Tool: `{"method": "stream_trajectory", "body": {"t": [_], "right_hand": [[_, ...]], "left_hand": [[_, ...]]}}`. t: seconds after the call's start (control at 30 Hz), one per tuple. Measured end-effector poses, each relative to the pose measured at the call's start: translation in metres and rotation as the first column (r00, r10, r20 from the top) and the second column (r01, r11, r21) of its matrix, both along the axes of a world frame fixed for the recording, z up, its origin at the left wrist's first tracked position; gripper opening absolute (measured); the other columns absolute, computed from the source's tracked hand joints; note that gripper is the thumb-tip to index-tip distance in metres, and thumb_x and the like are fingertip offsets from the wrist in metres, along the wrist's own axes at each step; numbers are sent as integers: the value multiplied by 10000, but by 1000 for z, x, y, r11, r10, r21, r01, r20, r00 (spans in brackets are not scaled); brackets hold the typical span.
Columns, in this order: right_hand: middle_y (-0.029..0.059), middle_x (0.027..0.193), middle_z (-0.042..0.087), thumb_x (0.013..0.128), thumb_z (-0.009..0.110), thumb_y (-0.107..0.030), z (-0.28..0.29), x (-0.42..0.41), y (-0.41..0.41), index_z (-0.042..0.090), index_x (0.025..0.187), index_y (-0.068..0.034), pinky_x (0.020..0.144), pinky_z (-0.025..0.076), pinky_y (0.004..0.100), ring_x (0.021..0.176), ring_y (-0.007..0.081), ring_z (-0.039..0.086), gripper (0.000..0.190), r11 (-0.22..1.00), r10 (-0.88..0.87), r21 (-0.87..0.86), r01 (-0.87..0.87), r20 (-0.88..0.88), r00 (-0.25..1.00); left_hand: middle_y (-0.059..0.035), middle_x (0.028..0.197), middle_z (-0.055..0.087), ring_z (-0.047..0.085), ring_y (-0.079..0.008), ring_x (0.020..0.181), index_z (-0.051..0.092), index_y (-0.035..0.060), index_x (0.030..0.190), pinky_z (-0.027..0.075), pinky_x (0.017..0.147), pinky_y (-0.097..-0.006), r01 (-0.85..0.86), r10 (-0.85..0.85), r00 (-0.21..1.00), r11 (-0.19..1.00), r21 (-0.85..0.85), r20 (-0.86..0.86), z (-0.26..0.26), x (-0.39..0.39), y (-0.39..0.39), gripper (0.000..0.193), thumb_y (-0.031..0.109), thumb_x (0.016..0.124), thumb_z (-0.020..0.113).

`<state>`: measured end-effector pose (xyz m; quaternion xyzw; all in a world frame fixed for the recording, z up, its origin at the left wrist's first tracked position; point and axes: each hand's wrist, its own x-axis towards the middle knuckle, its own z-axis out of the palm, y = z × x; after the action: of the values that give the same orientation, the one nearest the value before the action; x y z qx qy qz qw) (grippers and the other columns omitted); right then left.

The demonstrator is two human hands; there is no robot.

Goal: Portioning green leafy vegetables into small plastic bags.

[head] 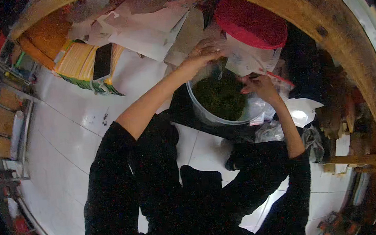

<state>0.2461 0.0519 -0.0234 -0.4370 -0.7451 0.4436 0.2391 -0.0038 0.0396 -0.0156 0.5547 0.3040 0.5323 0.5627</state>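
A round clear plastic tub [205, 116] stands on a dark surface before me, with a dark green mass [220, 95] inside. My left hand [206, 53] is over the tub's far left rim, its fingers blurred. A small thin piece hangs just below those fingers, too unclear to name. Over the tub's right side is my right hand [262, 85], fingers bent, close to a translucent plastic bag [250, 58] and a red strip [281, 79]. Whether either hand grips something is unclear. Behind the hands sits a container with a crimson round lid [251, 21].
A dark phone [103, 61] lies on a row of yellow-and-green packets [77, 65] at left. White paper sheets [145, 29] spread across the back. Crumpled clear plastic [269, 131] and a white packet [301, 111] lie right of the tub. A wooden edge [332, 32] curves along the right.
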Motion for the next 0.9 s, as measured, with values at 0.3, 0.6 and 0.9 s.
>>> {"method": "stream_trajectory", "body": {"t": [0.3, 0.6, 0.9], "right_hand": [[125, 982, 519, 760, 564, -182, 11, -30, -17, 364, 1146, -7, 790, 431, 321, 924, 181, 504, 469, 876, 446, -253, -412, 94, 890], [89, 769, 582, 746, 578, -138, 32, -36, -29, 543, 845, 18, 662, 452, 256, 738, 161, 568, 187, 914, 99, -288, -285, -523, 846], [48, 701, 588, 654, 655, -344, -5, -20, 0, 590, 799, -5, 591, 410, 250, 627, 101, 526, 375, 989, -76, 107, 104, -242, 967]], "left_hand": [[-85, 1110, 463, 444, -187, 1018, 301, 103, 1200, 372, 840, -287, 274, -222, 955, 917, -289, 199, 37, -1, -21, 463, 161, 792, 512], [-113, 1104, 467, 427, -178, 1038, 225, 109, 1250, 326, 882, -304, 387, -368, 917, 913, -129, 151, 44, 16, -28, 557, 147, 783, 528], [-66, 952, 530, 491, -138, 917, 383, 73, 1112, 370, 813, -266, -98, 98, 977, 995, 13, -190, 21, 22, -10, 452, 101, 720, 604]]}}
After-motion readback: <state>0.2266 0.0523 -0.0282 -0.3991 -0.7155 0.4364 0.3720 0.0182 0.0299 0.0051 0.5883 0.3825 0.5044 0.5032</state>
